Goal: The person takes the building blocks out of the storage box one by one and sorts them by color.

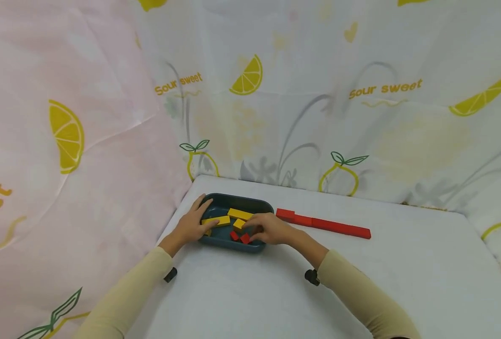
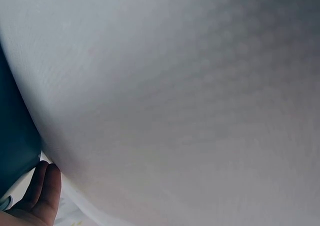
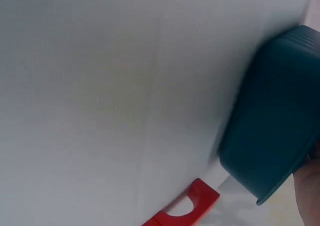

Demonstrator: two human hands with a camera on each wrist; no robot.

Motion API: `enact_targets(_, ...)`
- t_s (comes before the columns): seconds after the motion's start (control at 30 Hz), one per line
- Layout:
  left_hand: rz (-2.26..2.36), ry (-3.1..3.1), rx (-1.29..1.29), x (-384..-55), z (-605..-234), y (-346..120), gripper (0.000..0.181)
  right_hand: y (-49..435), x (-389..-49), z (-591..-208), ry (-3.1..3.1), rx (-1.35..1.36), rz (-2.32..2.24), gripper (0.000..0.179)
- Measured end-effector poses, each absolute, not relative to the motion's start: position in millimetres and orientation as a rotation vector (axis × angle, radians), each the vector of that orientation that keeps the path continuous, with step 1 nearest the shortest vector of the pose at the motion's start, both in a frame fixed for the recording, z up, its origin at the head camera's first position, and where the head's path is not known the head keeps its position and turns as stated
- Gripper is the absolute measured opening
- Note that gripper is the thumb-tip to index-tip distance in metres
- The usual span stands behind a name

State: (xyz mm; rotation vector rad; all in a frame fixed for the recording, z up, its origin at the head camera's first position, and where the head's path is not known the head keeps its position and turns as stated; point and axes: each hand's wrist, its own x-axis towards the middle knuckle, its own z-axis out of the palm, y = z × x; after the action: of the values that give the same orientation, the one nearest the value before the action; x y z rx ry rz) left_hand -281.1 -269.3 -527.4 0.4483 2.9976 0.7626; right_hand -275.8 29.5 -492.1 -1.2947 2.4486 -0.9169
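A dark teal plastic tub [image 1: 236, 247] stands on the white table with several toy blocks inside. My left hand [image 1: 188, 227] holds its left end, fingers along the outer wall and thumb over the inside. In the left wrist view, two fingers [image 2: 49, 191] lie at the tub's outer corner. My right hand [image 1: 271, 229] reaches over the right rim, fingers bent and spread apart. One fingertip is near a yellow block [image 1: 239, 225] and another right at a red block [image 1: 245, 238]. A second red block [image 1: 234, 236] and longer yellow blocks [image 1: 240, 214] lie close by.
Right of the tub, a row of red blocks [image 1: 330, 225] lies end to end on the table [image 1: 360, 282]. One red block [image 3: 202, 198] there has an arched cutout. Lemon-printed cloth [image 1: 292, 117] hangs behind and to the left.
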Motion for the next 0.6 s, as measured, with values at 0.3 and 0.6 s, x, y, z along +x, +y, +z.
enact_targets(0.3, 0.761, 3.012, 0.465, -285.1, -526.6, -268.4, 0.081, 13.6, -282.1, -497.0, 2.472, -1.190, -0.682, 0.034)
enact_targets(0.6, 0.753, 3.021, 0.460, -281.4, -527.6, -266.9, 0.080, 1.4, -286.2, -498.6, 2.496, -1.040, -0.424, 0.039)
